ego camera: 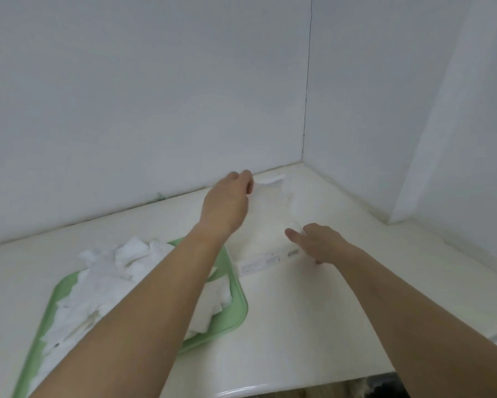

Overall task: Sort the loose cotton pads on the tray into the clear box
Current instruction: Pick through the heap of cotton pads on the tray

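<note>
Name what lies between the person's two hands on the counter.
In the head view, the clear box sits between the left hand and right hand.

Both hands (pixel 227 202) at clear box (pixel 270 225)

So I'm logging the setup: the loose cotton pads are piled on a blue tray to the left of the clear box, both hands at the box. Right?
Not quite: the head view shows the tray is light green. The rest holds: cotton pads piled on it, left of the clear box, with left hand and right hand at the box.
</note>
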A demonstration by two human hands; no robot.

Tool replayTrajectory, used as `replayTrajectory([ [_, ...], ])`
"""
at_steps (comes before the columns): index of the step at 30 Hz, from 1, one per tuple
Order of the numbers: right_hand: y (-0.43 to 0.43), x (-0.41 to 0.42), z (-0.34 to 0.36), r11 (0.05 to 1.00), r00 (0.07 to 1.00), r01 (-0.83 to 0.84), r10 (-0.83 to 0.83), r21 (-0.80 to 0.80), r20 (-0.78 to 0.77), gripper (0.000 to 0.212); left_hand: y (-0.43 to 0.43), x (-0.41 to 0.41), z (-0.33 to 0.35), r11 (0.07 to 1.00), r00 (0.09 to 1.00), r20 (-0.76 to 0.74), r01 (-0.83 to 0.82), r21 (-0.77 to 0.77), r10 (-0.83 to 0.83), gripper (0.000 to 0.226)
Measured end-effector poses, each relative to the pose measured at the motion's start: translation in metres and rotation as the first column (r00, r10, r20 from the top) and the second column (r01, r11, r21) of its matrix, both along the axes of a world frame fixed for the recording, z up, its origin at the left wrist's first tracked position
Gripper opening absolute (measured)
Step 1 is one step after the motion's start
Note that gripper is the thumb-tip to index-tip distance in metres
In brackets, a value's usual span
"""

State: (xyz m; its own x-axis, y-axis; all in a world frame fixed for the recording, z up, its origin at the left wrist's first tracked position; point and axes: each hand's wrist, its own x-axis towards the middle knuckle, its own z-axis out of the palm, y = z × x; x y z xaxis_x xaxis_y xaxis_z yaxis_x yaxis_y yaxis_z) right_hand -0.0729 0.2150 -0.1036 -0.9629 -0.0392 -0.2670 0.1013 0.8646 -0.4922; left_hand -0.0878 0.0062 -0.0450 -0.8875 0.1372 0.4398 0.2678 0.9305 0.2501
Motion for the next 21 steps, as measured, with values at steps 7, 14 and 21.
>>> replayTrajectory([
  [7,-0.003,0.001,-0.004,0.994,0.999,-0.039,0.042,0.103,-0.032,0.059,-0.034,-0.01,-0.022,0.965,0.905,0.337,-0.247,-0.083,0.261,0.064],
  [14,-0.013,-0.004,-0.001,0.988,0.999,-0.005,0.014,0.154,-0.053,0.058,-0.025,0.025,-0.055,0.981,0.856,0.487,-0.192,-0.013,0.174,0.058],
  [21,-0.05,0.005,0.017,0.979,0.983,0.128,-0.105,0.157,-0.148,0.033,-0.047,0.055,-0.046,0.986,0.879,0.472,-0.132,0.103,0.068,0.063],
])
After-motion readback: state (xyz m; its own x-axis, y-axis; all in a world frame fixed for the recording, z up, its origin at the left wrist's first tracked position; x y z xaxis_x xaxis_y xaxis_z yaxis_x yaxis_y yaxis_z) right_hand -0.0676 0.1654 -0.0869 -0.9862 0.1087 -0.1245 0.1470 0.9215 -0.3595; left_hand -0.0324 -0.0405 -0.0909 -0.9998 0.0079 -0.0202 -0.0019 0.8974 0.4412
